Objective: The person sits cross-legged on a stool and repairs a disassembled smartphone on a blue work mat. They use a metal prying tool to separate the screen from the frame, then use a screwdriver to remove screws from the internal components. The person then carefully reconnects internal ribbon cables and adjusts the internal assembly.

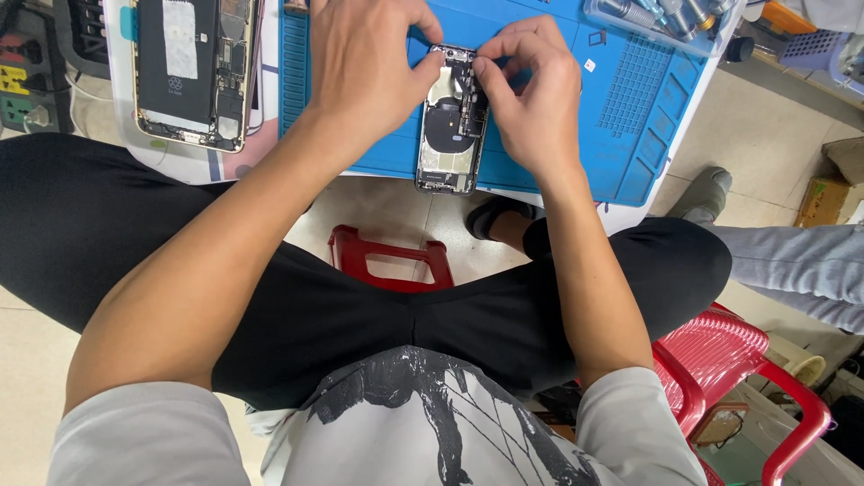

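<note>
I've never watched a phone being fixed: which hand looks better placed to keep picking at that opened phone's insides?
The right hand, probably. Its fingertips are pinched right at the parts in the upper end of the opened phone on the blue mat. The left hand rests at the phone's top left corner, seemingly steadying it.

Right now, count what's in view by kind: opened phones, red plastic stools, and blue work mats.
Opened phones: 2, the stripped silver phone housing under both hands and the gold-edged opened phone at left.
Red plastic stools: 2, one between the knees, one at right.
Blue silicone work mats: 1.
Total: 5
</note>
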